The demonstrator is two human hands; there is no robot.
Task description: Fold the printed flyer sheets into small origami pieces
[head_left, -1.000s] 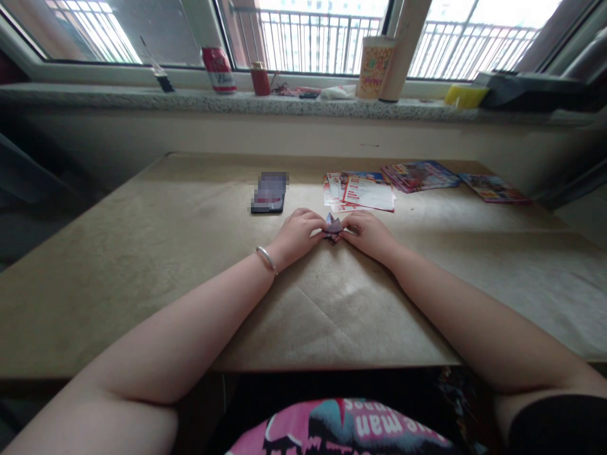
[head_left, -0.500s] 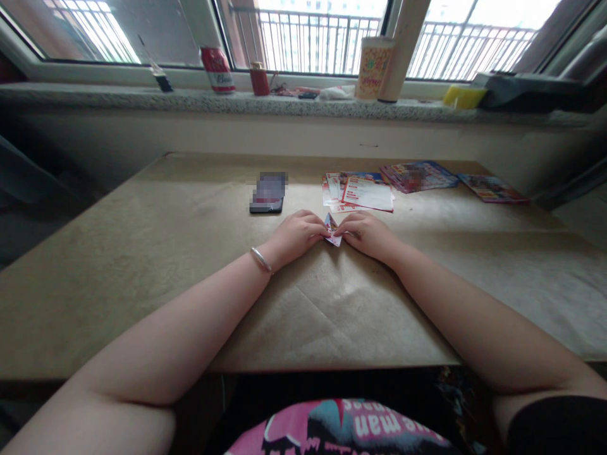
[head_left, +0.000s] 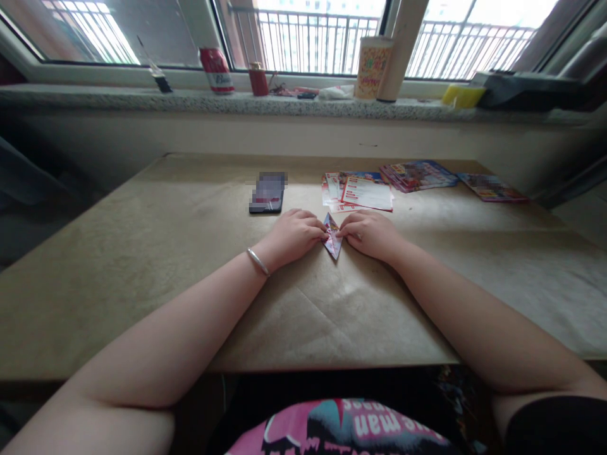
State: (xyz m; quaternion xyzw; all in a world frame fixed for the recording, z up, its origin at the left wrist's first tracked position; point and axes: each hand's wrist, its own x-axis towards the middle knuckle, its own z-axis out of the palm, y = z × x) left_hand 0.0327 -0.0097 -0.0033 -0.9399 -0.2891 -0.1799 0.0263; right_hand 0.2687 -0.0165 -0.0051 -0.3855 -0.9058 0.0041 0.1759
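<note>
A small folded paper (head_left: pixel 334 245), printed in colours and shaped like a narrow diamond, lies at the middle of the table between my hands. My left hand (head_left: pixel 300 234), with a silver bangle (head_left: pixel 257 261) on its wrist, grips the paper's left edge with its fingertips. From the other side, the closed fingers of my right hand (head_left: pixel 365 231) hold the right edge. Fingertips cover part of both edges. The lower point of the paper sticks out toward me.
Beyond my left hand lies a phone (head_left: pixel 268 193). Printed sheets (head_left: pixel 367 193) are just past my right hand, with colourful leaflets (head_left: pixel 417 175) and another small stack (head_left: pixel 492 188) farther right. A can (head_left: pixel 217 71) and a paper cup (head_left: pixel 373 68) stand on the windowsill (head_left: pixel 294 109).
The folded paper has opened out downward, its lower point reaching closer to me and lying flatter. My left hand has shifted slightly left; my right hand has barely moved.
</note>
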